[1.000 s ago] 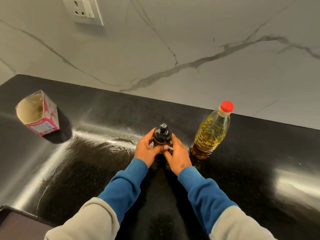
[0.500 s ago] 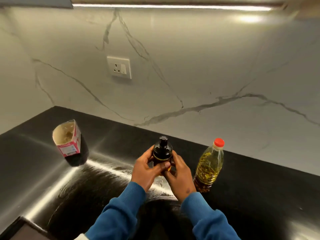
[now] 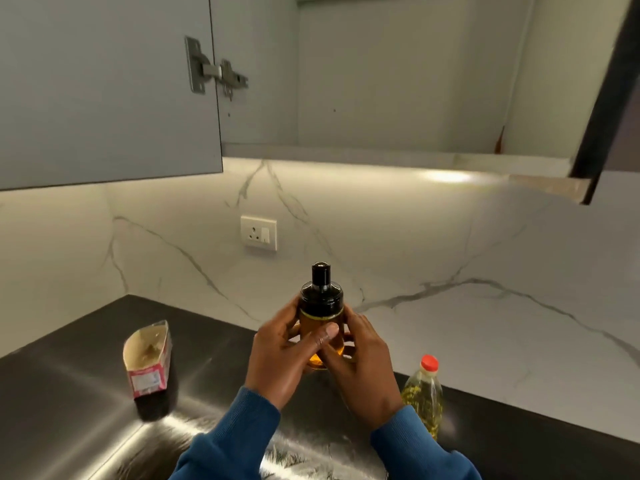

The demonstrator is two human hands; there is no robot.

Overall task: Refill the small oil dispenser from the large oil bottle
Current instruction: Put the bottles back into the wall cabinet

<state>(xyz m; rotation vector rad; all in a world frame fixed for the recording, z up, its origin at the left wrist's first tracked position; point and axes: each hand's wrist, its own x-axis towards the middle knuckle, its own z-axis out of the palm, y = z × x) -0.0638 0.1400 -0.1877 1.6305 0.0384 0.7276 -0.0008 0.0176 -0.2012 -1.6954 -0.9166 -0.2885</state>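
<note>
A single head-worn wide-angle camera looks forward and slightly down, close over the dark surface [image 3: 86,368], facing the marble wall [image 3: 433,244] and the open cupboard [image 3: 381,81] above it.

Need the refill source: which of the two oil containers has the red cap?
The large oil bottle, standing on the counter at right. The small oil dispenser, held in both hands, has a black top.

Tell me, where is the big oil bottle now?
The large oil bottle stands on the black counter, lower right in the head view, just beyond the right hand.
</note>
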